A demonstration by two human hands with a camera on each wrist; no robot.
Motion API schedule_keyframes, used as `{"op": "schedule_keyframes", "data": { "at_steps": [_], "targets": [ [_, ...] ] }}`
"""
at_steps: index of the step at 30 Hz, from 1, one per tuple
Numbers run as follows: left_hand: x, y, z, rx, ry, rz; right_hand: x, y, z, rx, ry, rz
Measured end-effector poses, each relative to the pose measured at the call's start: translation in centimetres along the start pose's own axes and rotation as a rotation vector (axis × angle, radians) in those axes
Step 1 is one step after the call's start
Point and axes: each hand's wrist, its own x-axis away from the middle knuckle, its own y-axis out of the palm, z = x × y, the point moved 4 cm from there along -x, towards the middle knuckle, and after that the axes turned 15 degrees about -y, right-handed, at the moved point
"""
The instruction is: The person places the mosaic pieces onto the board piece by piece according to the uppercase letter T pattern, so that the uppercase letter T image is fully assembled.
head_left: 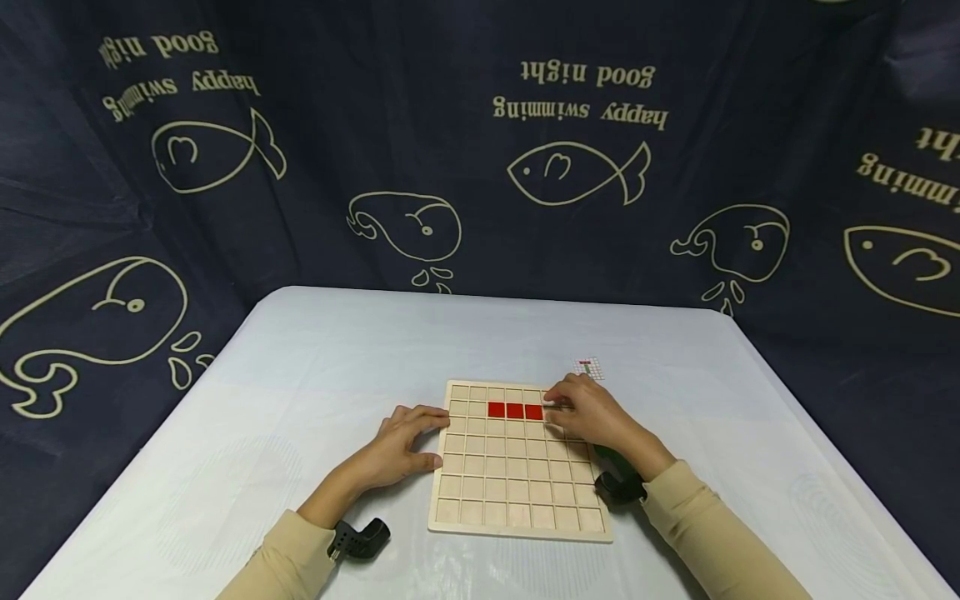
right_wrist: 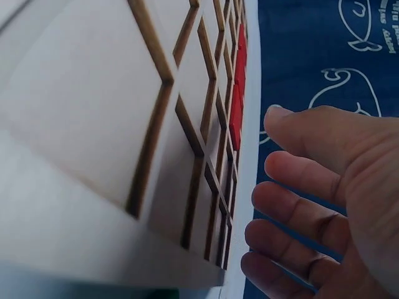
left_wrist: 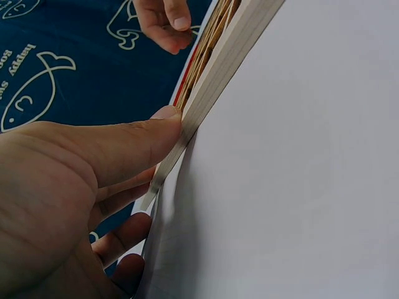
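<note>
A pale wooden grid board (head_left: 495, 487) lies on the white table, divided into square cells. Three red square tiles (head_left: 515, 411) sit side by side in its second row from the far edge. My left hand (head_left: 397, 448) rests at the board's left edge, its thumb and fingertips touching the rim (left_wrist: 206, 93). Over the far right part of the board is my right hand (head_left: 588, 408), just right of the last red tile. In the right wrist view its fingers (right_wrist: 299, 202) are loosely bent and apart, with nothing visible between them. The cells beneath that hand are partly hidden.
Beyond the board's far right corner lies a small card (head_left: 589, 367) with a printed grid pattern. Something green (head_left: 611, 457) shows partly under my right wrist, beside the board. A dark blue patterned curtain (head_left: 480, 167) hangs behind the white table (head_left: 360, 350).
</note>
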Motion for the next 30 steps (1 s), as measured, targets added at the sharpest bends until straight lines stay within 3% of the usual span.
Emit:
{"op": "schedule_keyframes", "data": {
  "at_steps": [30],
  "targets": [
    [0.0, 0.0, 0.1, -0.015, 0.002, 0.004, 4.4, -1.8, 1.0, 0.052, 0.022, 0.035]
  ]
}}
